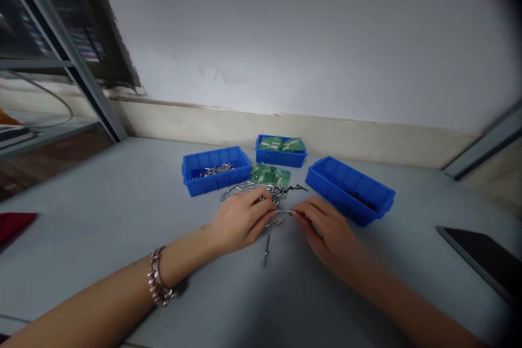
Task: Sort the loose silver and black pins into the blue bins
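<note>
Between my two hands a thin silver metal pin (284, 211) lies level, one end pinched in the fingers of my left hand (246, 217), the other in those of my right hand (326, 231). Under and behind my left hand spreads a pile of silver pins (240, 187). A few black screws (299, 188) lie at its right edge. One more silver pin (266, 250) rests on the grey table (204, 293) in front of the hands. Green plastic packets (269, 174) lie just behind the pile.
The left blue bin (216, 181) holds silver pins, the rear one (281, 159) green packets, and the right one (346, 198) dark pieces. A dark flat object (485, 261) lies far right, something red (15, 225) far left. A wall stands behind.
</note>
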Motion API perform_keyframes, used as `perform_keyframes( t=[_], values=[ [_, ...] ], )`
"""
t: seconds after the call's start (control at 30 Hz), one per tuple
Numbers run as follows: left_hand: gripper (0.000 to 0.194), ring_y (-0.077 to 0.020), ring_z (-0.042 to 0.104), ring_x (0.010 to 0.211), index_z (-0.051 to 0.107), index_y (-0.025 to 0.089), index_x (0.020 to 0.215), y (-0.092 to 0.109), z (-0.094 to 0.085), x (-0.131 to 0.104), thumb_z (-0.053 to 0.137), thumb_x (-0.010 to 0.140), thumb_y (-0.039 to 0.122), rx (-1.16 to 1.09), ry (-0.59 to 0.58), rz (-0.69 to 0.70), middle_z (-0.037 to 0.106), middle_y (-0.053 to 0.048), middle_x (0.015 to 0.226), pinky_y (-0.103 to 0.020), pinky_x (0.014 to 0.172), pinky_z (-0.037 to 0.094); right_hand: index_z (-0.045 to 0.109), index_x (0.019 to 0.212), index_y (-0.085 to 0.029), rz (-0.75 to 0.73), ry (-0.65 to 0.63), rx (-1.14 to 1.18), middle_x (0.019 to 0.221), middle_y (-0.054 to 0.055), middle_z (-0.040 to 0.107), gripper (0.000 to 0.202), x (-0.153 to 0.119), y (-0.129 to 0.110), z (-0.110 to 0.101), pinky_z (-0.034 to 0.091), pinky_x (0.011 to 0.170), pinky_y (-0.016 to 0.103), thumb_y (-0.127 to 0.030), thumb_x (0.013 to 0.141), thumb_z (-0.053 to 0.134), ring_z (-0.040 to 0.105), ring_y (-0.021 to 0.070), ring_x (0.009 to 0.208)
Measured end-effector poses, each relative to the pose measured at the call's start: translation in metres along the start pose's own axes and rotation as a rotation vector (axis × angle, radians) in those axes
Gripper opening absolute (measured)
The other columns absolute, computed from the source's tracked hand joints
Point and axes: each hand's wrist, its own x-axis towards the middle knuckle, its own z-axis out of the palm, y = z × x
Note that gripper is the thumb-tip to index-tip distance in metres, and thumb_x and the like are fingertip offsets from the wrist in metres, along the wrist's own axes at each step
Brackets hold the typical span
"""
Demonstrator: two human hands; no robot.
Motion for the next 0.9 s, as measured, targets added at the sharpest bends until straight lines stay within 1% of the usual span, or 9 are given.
perform_keyframes(
  t=[0.1, 0.17, 0.37, 0.47, 0.6, 0.73, 0.9],
  values=[
    [0.022, -0.0152, 0.052, 0.078, 0.056, 0.013, 0.088, 0.0008, -0.0019, 0.0006, 0.036, 0.090, 0.023, 0.008, 0.013, -0.011, 0.054, -0.007, 0.089, -0.029, 0.067, 0.047, 0.057, 0.085, -0.018, -0.009, -0.034, -0.020, 0.078, 0.006, 0.060, 0.024, -0.0004, 0.0007, 0.0025, 0.047, 0.068, 0.034, -0.020, 0.091, 0.034, 0.056, 0.0186, 0.075],
    [0.022, -0.0153, 0.052, 0.078, 0.056, 0.013, 0.089, 0.0014, -0.0029, 0.0008, 0.036, 0.090, 0.023, 0.013, 0.023, -0.009, 0.054, -0.007, 0.089, -0.029, 0.067, 0.047, 0.057, 0.086, -0.018, -0.015, -0.029, -0.010, 0.078, 0.006, 0.060, 0.025, -0.0008, 0.0010, 0.0031, 0.047, 0.068, 0.034, -0.021, 0.091, 0.034, 0.056, 0.0185, 0.075],
    [0.023, -0.0149, 0.052, 0.077, 0.055, 0.014, 0.088, 0.0008, -0.0024, 0.0008, 0.035, 0.091, 0.024, 0.028, -0.017, -0.003, 0.054, -0.006, 0.089, -0.029, 0.067, 0.047, 0.056, 0.090, -0.019, -0.005, 0.060, 0.052, 0.082, 0.005, 0.060, 0.020, -0.0024, 0.0010, 0.0007, 0.046, 0.071, 0.033, -0.023, 0.091, 0.037, 0.056, 0.0183, 0.079],
    [0.023, -0.0148, 0.052, 0.077, 0.055, 0.014, 0.088, 0.0005, -0.0028, 0.0009, 0.035, 0.091, 0.024, 0.032, -0.028, -0.001, 0.054, -0.006, 0.089, -0.029, 0.067, 0.047, 0.057, 0.089, -0.018, -0.002, 0.016, 0.037, 0.080, 0.005, 0.059, 0.020, -0.0023, 0.0014, 0.0012, 0.046, 0.071, 0.034, -0.021, 0.090, 0.037, 0.056, 0.0187, 0.078],
    [0.023, -0.0151, 0.052, 0.077, 0.055, 0.014, 0.088, 0.0020, -0.0041, 0.0011, 0.034, 0.091, 0.024, 0.047, 0.002, -0.003, 0.054, -0.006, 0.088, -0.029, 0.065, 0.047, 0.057, 0.091, -0.018, 0.025, -0.057, 0.010, 0.083, 0.007, 0.059, 0.020, -0.0020, 0.0015, 0.0025, 0.048, 0.072, 0.036, -0.020, 0.090, 0.037, 0.056, 0.0193, 0.079],
    [0.023, -0.0148, 0.052, 0.077, 0.055, 0.014, 0.088, 0.0030, -0.0041, 0.0015, 0.035, 0.091, 0.024, 0.047, 0.021, 0.006, 0.054, -0.006, 0.087, -0.029, 0.066, 0.047, 0.055, 0.099, -0.019, 0.035, -0.057, 0.008, 0.088, 0.007, 0.060, 0.020, -0.0022, 0.0008, 0.0021, 0.048, 0.073, 0.036, -0.022, 0.090, 0.038, 0.056, 0.0199, 0.084],
    [0.024, -0.0149, 0.052, 0.077, 0.055, 0.014, 0.087, 0.0028, -0.0049, 0.0018, 0.034, 0.091, 0.024, 0.040, 0.001, -0.003, 0.054, -0.007, 0.089, -0.029, 0.066, 0.047, 0.057, 0.092, -0.018, 0.015, -0.048, 0.026, 0.084, 0.006, 0.058, 0.020, -0.0017, 0.0012, 0.0011, 0.047, 0.071, 0.035, -0.021, 0.090, 0.037, 0.055, 0.0192, 0.079]
  ],
)
